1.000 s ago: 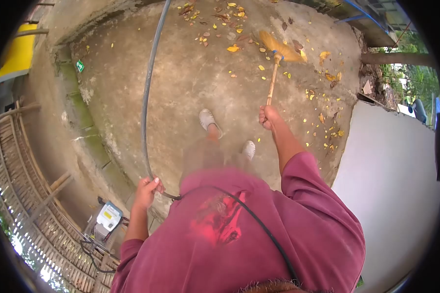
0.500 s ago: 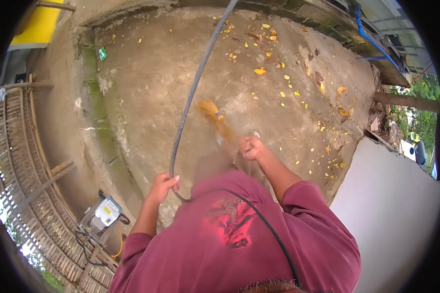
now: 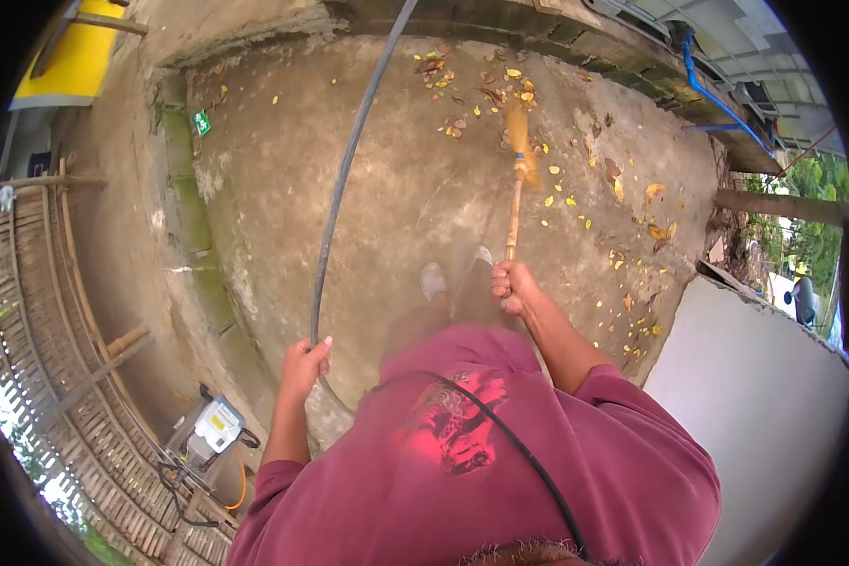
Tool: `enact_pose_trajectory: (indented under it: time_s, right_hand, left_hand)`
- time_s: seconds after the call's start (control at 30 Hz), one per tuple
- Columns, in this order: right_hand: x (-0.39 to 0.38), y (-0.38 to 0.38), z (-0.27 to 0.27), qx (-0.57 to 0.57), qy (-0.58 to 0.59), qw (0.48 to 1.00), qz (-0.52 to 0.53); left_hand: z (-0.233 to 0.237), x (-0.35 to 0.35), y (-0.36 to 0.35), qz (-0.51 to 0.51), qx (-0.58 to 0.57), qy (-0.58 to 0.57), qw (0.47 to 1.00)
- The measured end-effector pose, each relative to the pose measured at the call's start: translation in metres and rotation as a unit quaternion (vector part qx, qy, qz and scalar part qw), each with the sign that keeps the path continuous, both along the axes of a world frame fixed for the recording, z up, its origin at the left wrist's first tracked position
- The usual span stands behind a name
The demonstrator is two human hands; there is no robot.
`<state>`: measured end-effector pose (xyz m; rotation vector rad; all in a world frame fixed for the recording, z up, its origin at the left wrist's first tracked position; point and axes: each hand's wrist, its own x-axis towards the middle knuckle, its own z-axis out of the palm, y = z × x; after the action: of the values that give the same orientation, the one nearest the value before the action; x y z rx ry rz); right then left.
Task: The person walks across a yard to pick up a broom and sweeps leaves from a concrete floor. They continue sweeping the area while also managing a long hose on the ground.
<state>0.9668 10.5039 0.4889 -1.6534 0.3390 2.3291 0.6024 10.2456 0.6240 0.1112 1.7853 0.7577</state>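
Observation:
My right hand [image 3: 514,287] is closed around the handle of a broom [image 3: 517,170]. The broom has a tan handle, a blue band and straw-coloured bristles, blurred, near the fallen leaves [image 3: 552,174]. On the left, my left hand [image 3: 306,366] is wrapped round a dark grey hose [image 3: 349,156]. The hose runs from the top edge down to this hand, then loops below it toward the shirt. A black cord [image 3: 500,424] crosses the front of my maroon shirt. My feet [image 3: 433,280] stand on the concrete between the two hands.
Yellow and brown leaves lie scattered over the concrete floor [image 3: 255,179]. A mossy block curb [image 3: 191,203] and a bamboo fence [image 3: 42,311] run along the left, with a white-and-grey machine [image 3: 217,424] by the fence. A pale panel [image 3: 740,387] stands at right.
The broom has swung from the middle toward the upper right, its bristles now by the leaves. My right hand has moved slightly right. My left hand keeps hold of the hose.

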Motion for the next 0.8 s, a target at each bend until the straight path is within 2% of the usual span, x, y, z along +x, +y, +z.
enact_pose_trajectory:
  time_s: [0.07, 0.1, 0.23, 0.3, 0.43, 0.5, 0.6, 0.67, 0.73, 0.8]
  right_hand:
    - [-0.019, -0.006, 0.027, -0.062, 0.138, 0.987, 0.048]
    - [-0.033, -0.008, 0.021, -0.104, 0.186, 0.977, 0.024]
    - [-0.110, 0.042, -0.027, -0.302, 0.295, 0.906, -0.021]
    - [-0.152, 0.076, -0.076, -0.309, 0.349, 0.884, -0.033]
    - [-0.191, 0.168, -0.143, -0.276, 0.270, 0.920, -0.071]
    - [-0.163, 0.224, -0.145, -0.207, 0.244, 0.933, -0.165]
    - [-0.085, 0.311, -0.154, -0.089, 0.191, 0.956, -0.204]
    - [-0.045, 0.348, -0.150, -0.027, 0.049, 0.979, -0.197]
    - [-0.031, 0.363, -0.123, 0.061, -0.105, 0.986, -0.117]
    - [-0.029, 0.366, -0.101, 0.033, -0.127, 0.985, -0.108]
  left_hand:
    - [-0.001, -0.005, 0.037, -0.017, 0.020, -0.022, 0.999]
    - [-0.001, -0.009, 0.059, -0.027, 0.030, -0.030, 0.999]
    - [0.011, -0.017, 0.154, -0.094, 0.033, -0.004, 0.995]
    - [0.019, -0.020, 0.197, -0.115, 0.021, -0.002, 0.993]
    - [0.034, -0.018, 0.238, -0.161, -0.011, -0.016, 0.987]
    - [0.037, -0.023, 0.252, -0.139, -0.014, -0.024, 0.990]
    - [0.036, -0.024, 0.265, -0.089, -0.006, -0.029, 0.996]
    - [0.038, -0.030, 0.274, -0.081, 0.004, -0.033, 0.996]
    - [0.050, -0.036, 0.286, -0.077, 0.010, -0.048, 0.996]
    - [0.055, -0.046, 0.288, -0.099, 0.001, -0.072, 0.993]
